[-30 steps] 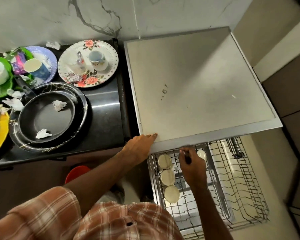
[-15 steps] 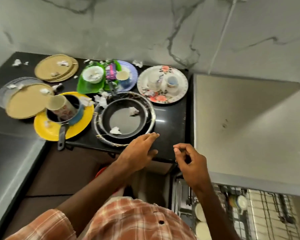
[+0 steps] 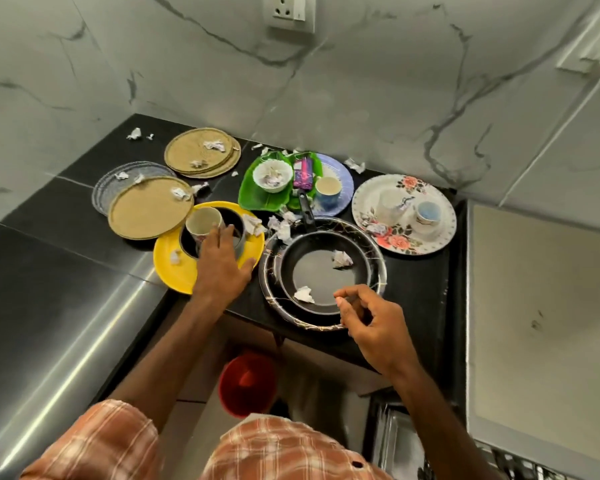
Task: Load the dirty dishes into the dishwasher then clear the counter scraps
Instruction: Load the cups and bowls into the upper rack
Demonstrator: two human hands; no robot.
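Dirty dishes crowd the black counter (image 3: 416,282). My left hand (image 3: 220,268) reaches over a yellow plate (image 3: 174,271), its straight fingers touching a patterned mug (image 3: 201,221) that lies tilted in a small black pot (image 3: 238,220). Just right of that, a black frying pan (image 3: 321,277) holding paper scraps (image 3: 342,259) sits on a black marbled plate (image 3: 269,271). My right hand (image 3: 373,322) hovers over that plate's near rim, fingers loosely curled and holding nothing. A floral plate (image 3: 440,237) carries a cup (image 3: 426,216) and a glass (image 3: 388,202).
Behind lie a green leaf plate (image 3: 252,194) with a white bowl (image 3: 272,174), a blue plate (image 3: 343,173), and round woven mats (image 3: 201,152). The dishwasher's grey top (image 3: 541,306) is at right, its rack (image 3: 395,445) low. A red bucket (image 3: 246,382) stands below.
My view swung left from the dishwasher rack to the counter. Both hands left the dishwasher; the left reached to the mug on the yellow plate, the right moved over the black plate.
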